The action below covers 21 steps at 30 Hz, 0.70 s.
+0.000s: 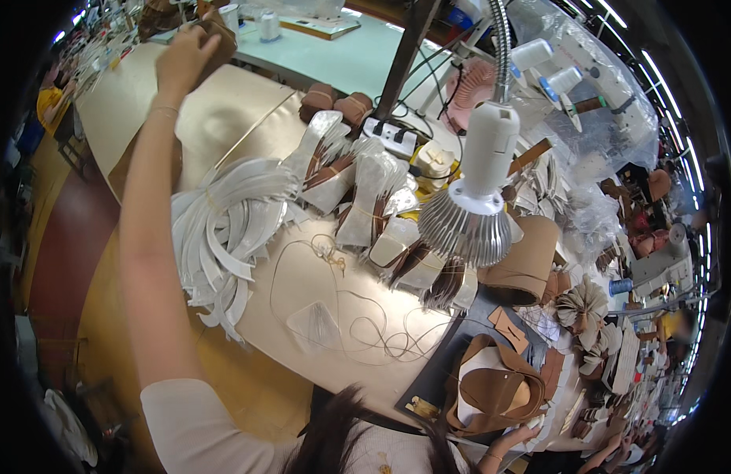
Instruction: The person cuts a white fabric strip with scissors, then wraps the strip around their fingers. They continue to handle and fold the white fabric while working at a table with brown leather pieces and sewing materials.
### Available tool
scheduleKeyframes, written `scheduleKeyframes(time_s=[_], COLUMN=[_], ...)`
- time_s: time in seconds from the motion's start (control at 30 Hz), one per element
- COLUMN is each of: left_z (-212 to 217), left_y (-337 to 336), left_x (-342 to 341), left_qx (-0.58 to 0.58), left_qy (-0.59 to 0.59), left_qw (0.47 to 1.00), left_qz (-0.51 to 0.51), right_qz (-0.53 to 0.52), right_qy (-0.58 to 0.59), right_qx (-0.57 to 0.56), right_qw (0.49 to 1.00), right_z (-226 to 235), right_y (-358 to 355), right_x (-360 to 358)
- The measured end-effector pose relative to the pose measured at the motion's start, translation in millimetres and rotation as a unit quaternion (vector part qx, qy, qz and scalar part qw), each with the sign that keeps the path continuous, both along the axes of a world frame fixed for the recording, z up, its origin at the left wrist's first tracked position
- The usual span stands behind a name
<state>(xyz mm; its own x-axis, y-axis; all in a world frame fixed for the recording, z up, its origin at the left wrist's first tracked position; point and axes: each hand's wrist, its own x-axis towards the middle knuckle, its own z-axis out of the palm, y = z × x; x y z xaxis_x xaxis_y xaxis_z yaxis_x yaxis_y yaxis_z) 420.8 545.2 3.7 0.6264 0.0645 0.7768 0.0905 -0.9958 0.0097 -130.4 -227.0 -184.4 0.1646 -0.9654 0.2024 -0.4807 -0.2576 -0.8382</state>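
Observation:
My left arm reaches far out to the upper left, where my left hand (185, 62) is closed on a dark brown piece (217, 46) that looks like leather; its full shape is hidden. At the lower right, a brown, rounded, bag-like piece (482, 345) with a white inside lies on a dark surface. My right hand (520, 437) is at its near edge, with fingers bent against it and partly hidden. Between my hands, a large bundle of white curved strips (215, 237) hangs over the table edge beside banded stacks of white and brown cut pieces (365, 182).
A lamp (468, 213) on a flexible neck hangs over the table (302, 359), which bears loose thread (381, 316). Behind are a power strip (389, 136), brown rolls (334, 103) and a plastic-covered machine (587, 71). Another person in yellow (51, 103) sits at the far left.

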Motion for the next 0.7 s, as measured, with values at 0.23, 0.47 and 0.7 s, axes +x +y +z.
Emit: scheduleKeyframes(time_s=[0.23,0.47,0.7], left_z=[-122.3,-73.6,-153.2], left_y=[-11.8,42.3,32.7], left_x=[-39.3,-25.6,-7.6], left_qx=[-0.060,-0.488,-0.062], left_qy=[0.308,0.084,0.336], left_qw=[0.950,0.857,0.938], left_qz=[-0.010,-0.139,0.064], right_qz=[-0.010,0.060,0.105], right_qy=[0.008,0.028,0.016], right_qx=[-0.029,-0.056,-0.052], right_qw=[1.000,0.996,0.993], right_z=[-7.4,-36.3,-26.4], right_y=[-6.8,-53.1,-27.9], right_x=[2.2,-10.5,-17.7])
